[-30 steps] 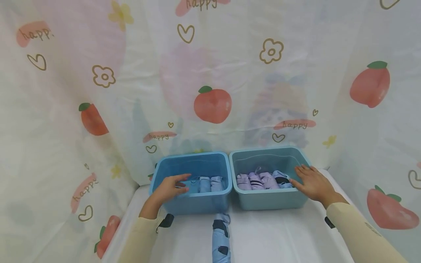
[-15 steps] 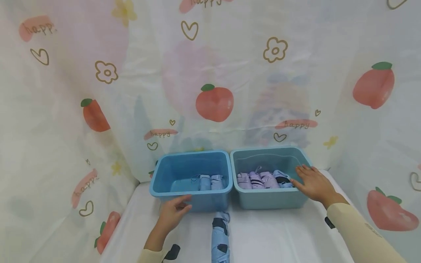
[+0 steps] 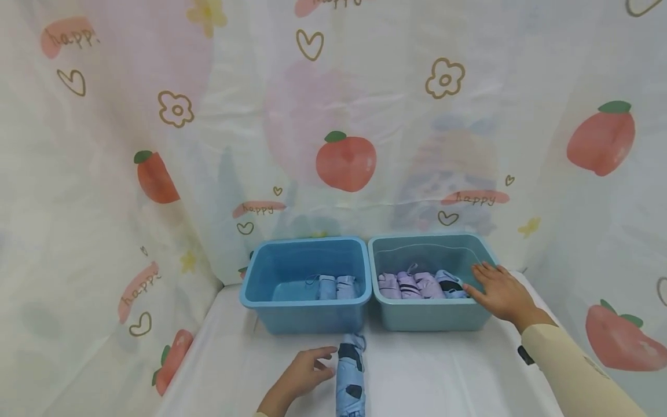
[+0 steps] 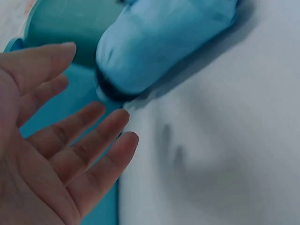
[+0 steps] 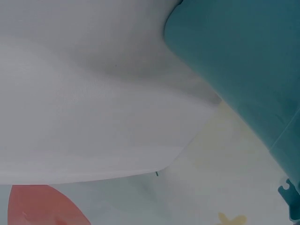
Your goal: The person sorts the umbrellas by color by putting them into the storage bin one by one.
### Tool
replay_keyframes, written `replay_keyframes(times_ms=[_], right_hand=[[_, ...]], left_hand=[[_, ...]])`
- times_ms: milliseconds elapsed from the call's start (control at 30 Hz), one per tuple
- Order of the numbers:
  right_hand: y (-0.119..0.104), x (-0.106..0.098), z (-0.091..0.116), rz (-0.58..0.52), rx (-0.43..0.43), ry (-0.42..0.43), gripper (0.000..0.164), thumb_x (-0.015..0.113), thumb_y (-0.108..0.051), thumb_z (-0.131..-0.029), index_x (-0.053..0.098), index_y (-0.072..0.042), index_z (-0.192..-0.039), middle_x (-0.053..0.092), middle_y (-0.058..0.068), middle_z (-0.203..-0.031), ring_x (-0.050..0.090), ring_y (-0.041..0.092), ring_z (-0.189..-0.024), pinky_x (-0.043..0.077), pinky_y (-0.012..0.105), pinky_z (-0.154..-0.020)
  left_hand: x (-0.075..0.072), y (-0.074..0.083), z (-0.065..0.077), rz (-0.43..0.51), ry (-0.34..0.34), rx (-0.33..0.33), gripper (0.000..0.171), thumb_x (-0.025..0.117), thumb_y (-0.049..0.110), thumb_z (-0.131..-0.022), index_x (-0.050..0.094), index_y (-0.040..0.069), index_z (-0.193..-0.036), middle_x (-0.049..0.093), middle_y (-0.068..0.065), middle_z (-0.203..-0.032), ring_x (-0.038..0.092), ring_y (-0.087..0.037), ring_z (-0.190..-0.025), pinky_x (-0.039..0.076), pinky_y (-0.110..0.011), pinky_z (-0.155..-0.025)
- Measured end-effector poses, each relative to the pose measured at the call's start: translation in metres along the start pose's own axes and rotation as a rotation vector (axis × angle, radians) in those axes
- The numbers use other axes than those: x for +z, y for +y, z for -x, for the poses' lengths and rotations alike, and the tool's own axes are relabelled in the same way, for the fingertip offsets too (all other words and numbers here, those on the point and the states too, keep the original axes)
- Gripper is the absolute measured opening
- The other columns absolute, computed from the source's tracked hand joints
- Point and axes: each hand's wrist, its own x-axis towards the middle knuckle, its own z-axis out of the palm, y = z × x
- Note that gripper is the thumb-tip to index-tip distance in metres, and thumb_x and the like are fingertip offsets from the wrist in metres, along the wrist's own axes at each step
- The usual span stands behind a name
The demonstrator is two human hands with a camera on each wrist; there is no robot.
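A folded blue umbrella [image 3: 350, 376] with black patches lies lengthwise on the white table, in front of the gap between two bins. My left hand [image 3: 307, 373] is just left of it, fingers spread and holding nothing. In the left wrist view the umbrella's blue end [image 4: 164, 42] is beyond the fingertips of that hand [image 4: 61, 136]. My right hand [image 3: 500, 292] rests flat over the right rim of the teal bin [image 3: 432, 317]. In that bin, several lilac folded umbrellas [image 3: 409, 285] stand beside a blue one with black patches [image 3: 450, 284].
The blue bin [image 3: 312, 317] stands left of the teal one and holds two light blue folded umbrellas [image 3: 336, 287] on its right side. A patterned curtain [image 3: 344, 214] hangs behind. The right wrist view shows the bin's outer wall [image 5: 234, 61] and the table edge.
My left hand has come out of the blue bin, down and to the right, to beside the umbrella on the table. My right hand has stayed on the teal bin's rim.
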Motion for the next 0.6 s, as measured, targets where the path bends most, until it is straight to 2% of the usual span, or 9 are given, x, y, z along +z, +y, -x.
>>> replay_keyframes(times_ms=[133,233,333,533,600], right_hand=[[0.002,0.000,0.002,0.002,-0.007,-0.001,0.082,0.040,-0.059,-0.098,0.041,0.011,-0.141,0.038,0.031,-0.145,0.028,0.049,-0.136,0.014,0.060,-0.111],[0.003,0.000,0.002,0.000,-0.014,0.003,0.081,0.041,-0.058,-0.098,0.041,0.011,-0.141,0.038,0.031,-0.145,0.028,0.049,-0.136,0.014,0.060,-0.111],[0.003,0.000,0.002,0.006,-0.016,-0.001,0.081,0.040,-0.058,-0.098,0.041,0.011,-0.141,0.037,0.031,-0.145,0.029,0.049,-0.135,0.014,0.060,-0.110],[0.003,0.000,0.001,0.001,-0.020,0.001,0.082,0.041,-0.058,-0.098,0.041,0.012,-0.141,0.038,0.031,-0.145,0.029,0.049,-0.135,0.015,0.060,-0.110],[0.003,0.000,0.000,-0.003,-0.019,0.005,0.082,0.041,-0.058,-0.098,0.041,0.012,-0.141,0.038,0.031,-0.145,0.029,0.049,-0.135,0.015,0.060,-0.110]], left_hand=[[0.017,-0.001,-0.004,0.005,-0.019,-0.052,0.050,0.078,0.030,-0.083,0.063,0.025,-0.131,0.065,-0.004,-0.116,0.065,-0.022,-0.092,0.055,-0.045,-0.073],[0.028,0.001,-0.007,-0.013,-0.033,-0.077,0.058,0.079,0.036,-0.080,0.061,0.027,-0.134,0.063,-0.006,-0.123,0.064,-0.024,-0.096,0.053,-0.048,-0.078],[0.038,0.002,-0.008,0.002,-0.042,-0.095,0.063,0.080,0.038,-0.079,0.058,0.028,-0.137,0.058,-0.009,-0.132,0.063,-0.028,-0.099,0.053,-0.050,-0.078],[0.057,0.006,-0.010,-0.016,-0.020,-0.032,0.065,0.080,0.040,-0.078,0.056,0.031,-0.138,0.056,-0.011,-0.134,0.051,-0.039,-0.123,0.043,-0.058,-0.094],[0.060,0.008,-0.010,-0.009,-0.003,-0.018,0.063,0.080,0.038,-0.078,0.057,0.031,-0.136,0.057,-0.010,-0.134,0.049,-0.039,-0.125,0.040,-0.060,-0.096]])
